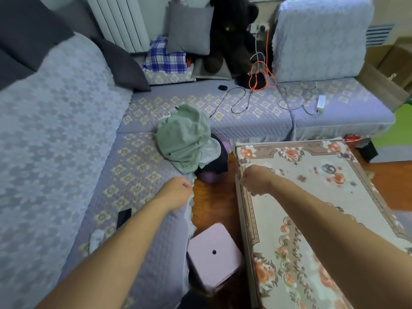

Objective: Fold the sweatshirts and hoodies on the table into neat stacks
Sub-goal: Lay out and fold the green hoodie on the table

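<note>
A loose heap of clothes (189,141) lies crumpled on the corner seat of a sofa (138,175), at its front edge. A pale green garment (182,134) sits on top, with a light grey piece (210,152) and dark fabric (215,165) showing beneath it on the right. The heap is unfolded and is just beside the far left corner of the surface (301,208), which wears a floral cloth.

Both bare arms reach forward toward the heap. The left hand (176,190) hovers over the sofa's front edge, fingers curled inward, holding nothing. The right hand (256,179) hangs over the near left corner area of the surface, fingers also curled under, holding nothing. Neither hand touches the clothes.

Between sofa and surface, a pale pink stool (214,255) with a small dark hole in its top stands on the wooden floor (211,204). A dark phone (123,217) lies on the sofa near the left forearm. Farther back on the sofa are a black cable (236,101), an orange cable (260,74), a white power strip (321,103), a checked blue cloth (165,59), a grey cushion (189,27) and a large dark teddy bear (231,34).
</note>
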